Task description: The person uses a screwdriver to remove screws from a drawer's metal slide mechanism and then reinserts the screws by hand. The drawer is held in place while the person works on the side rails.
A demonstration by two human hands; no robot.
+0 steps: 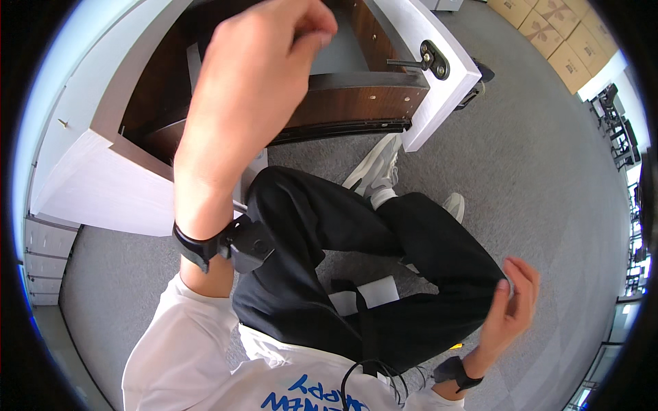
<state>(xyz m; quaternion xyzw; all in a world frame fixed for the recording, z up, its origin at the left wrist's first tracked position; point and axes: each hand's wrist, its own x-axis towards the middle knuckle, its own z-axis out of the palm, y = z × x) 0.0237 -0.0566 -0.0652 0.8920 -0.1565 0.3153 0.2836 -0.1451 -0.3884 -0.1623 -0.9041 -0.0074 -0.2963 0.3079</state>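
My left hand reaches over an open drawer of dark wood. Its fingers are curled in with the thumb close to them, and whatever they might hold is hidden. The drawer has a pale front panel. On that panel's inner side sits a black fitting with a metal rod. My right hand hovers beside my right knee, its fingers loosely bent, the thumb apart and nothing between them.
The pale cabinet body stands at the left, with a small screw jutting from it. My black-trousered legs are folded on the grey carpet. Cardboard boxes are stacked at the far right.
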